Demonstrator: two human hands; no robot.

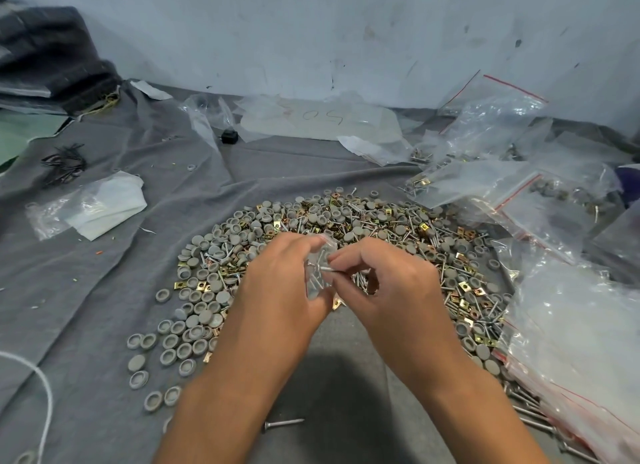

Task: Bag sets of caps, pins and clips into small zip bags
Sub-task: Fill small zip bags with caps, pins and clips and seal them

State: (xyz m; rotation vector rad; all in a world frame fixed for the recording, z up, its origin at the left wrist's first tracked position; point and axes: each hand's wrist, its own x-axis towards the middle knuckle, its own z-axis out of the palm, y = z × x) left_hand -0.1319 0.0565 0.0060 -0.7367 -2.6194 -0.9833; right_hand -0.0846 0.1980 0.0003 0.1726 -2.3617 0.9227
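Where the two hands meet over the pile, the left hand [277,283] holds a small zip bag [320,273] with its fingers curled round the clear plastic. The bag has a few metal pins inside it. The right hand [391,283] pinches one pin [327,268] at the mouth of the bag, with its fingers closed tight on it.

Under the hands lies a big heap of parts [346,241]. It has round grey caps [194,332], thin silver pins and little gold clips [188,285], all mixed up. Some caps lie apart from the heap at the near left. One loose pin [282,423] lies near the bottom, between the arms.

On the right there is a pile of clear zip bags with red strips [519,193]. Some of them hold pins and clips. More clear plastic [571,342] lies at the near right, on top of some pins. A clear bag with white stuff in it [100,207] lies on the left.

A grey cloth [104,290] with folds covers the tabletop. A small black thing [229,137] sits far back, near a clear sheet with writing on it [318,118]. A white string [45,387] curls at the near left. Behind it all is a pale wall [311,30] with marks on it.
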